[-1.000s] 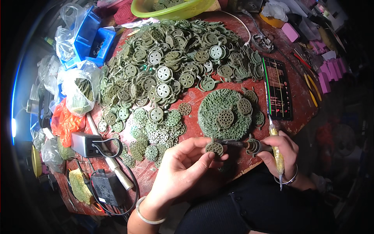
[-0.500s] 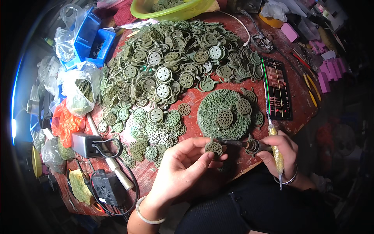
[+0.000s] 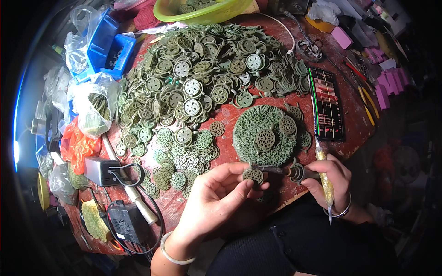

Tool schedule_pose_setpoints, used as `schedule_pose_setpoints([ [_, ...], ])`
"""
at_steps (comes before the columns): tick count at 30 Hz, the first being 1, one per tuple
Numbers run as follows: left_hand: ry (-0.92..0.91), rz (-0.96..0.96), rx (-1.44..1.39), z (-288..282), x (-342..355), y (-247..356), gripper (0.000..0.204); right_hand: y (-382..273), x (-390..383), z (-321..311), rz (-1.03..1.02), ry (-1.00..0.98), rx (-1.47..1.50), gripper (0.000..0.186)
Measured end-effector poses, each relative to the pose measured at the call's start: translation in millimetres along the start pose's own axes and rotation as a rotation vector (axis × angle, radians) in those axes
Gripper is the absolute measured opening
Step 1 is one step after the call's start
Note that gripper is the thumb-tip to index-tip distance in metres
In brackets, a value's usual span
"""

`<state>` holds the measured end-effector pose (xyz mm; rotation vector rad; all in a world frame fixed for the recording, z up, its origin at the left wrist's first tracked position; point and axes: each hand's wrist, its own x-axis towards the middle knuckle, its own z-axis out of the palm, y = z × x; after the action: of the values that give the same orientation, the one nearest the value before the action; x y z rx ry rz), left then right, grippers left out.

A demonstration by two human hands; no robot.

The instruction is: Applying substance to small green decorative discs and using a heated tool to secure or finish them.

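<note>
My left hand (image 3: pixel 218 188) is closed, pinching a small round green openwork disc (image 3: pixel 252 175) between thumb and fingers. In my right hand (image 3: pixel 332 179), closed, is a soldering-iron-like tool (image 3: pixel 271 169) with a dark tip and brown collar. Its tip reaches the disc's upper edge; I cannot tell whether they touch. A thin tool wrapped in yellow (image 3: pixel 326 181), with narrow ends, is also held across that hand's fingers. Beyond the hands, a rough green round pad (image 3: pixel 246 138) carries an openwork disc (image 3: pixel 265 140). Another ringed piece (image 3: pixel 297 172) lies behind the iron.
A big heap of green discs with loops (image 3: pixel 193 78) covers the red table; flat openwork discs (image 3: pixel 184 158) lie nearer. A phone (image 3: pixel 328 106) is at the right, pliers (image 3: pixel 368 106) beyond it. Blue bins (image 3: pixel 102 46), plastic bags (image 3: pixel 94 103) and a corded black box (image 3: pixel 129 223) are left.
The iron in my right hand has shifted slightly left, its dark tip now at the disc's top edge. My left hand is almost still. The phone's screen picture has changed.
</note>
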<state>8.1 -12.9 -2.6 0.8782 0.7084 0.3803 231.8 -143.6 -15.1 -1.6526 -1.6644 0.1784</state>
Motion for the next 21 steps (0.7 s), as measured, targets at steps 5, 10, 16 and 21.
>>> schedule_pose_setpoints([
  [5,0.0,-0.002,-0.001,0.6,-0.1,0.6,0.02,-0.2,-0.8,0.0,0.01,0.002,0.005,0.03],
  [10,0.01,-0.005,-0.019,1.1,0.2,0.1,0.022,1.7,-1.9,0.5,0.004,0.048,0.014,0.03],
  [16,0.024,-0.016,-0.034,1.9,-1.4,1.6,0.022,3.3,-0.7,0.4,-0.018,0.059,0.038,0.031],
  [21,0.0,-0.067,0.062,-5.9,-8.0,13.9,0.022,2.0,-4.6,1.8,0.068,0.066,0.069,0.038],
])
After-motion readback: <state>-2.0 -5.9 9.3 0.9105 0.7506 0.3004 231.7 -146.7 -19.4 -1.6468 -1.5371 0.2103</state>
